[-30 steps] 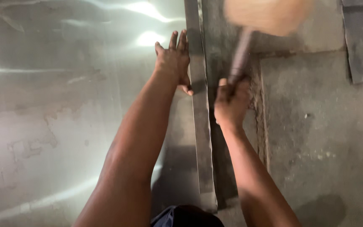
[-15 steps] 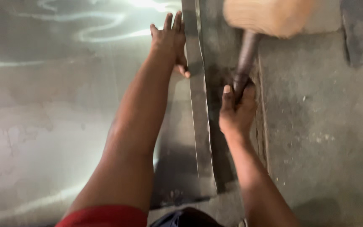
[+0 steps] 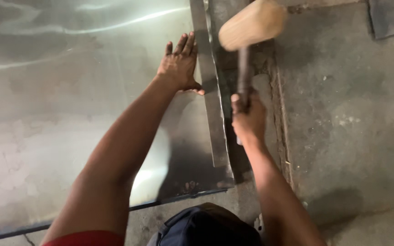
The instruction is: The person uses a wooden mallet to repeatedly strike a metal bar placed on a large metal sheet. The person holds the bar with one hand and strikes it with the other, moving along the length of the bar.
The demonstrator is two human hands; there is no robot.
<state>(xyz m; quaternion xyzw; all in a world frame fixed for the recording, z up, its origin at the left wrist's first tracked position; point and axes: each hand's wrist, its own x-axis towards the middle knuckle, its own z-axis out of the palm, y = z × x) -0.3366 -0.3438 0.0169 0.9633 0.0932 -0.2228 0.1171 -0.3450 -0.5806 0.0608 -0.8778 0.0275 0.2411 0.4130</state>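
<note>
Mallet (image 3: 251, 25) raised, wooden head blurred above the work; right hand (image 3: 248, 117) clamped tight round the lower end of its dark handle (image 3: 244, 68), fingers fully closed. Left hand (image 3: 178, 66) lies flat and open, palm down, holding nothing, pressing on the sheet metal (image 3: 69, 114) just left of the folded edge strip (image 3: 213, 105). That strip runs between the two hands, directly beside the right grip and below the mallet head. The sheet lies on the concrete floor (image 3: 352, 127), which extends to the right of the grip.

Judgement: the sheet looks thin, springy and smooth, likely slippery and sharp at the edge, so flat-palm pressure well back from the fold suits it. The mallet appears head-heavy; a hold low on the handle gives swing, less control.
</note>
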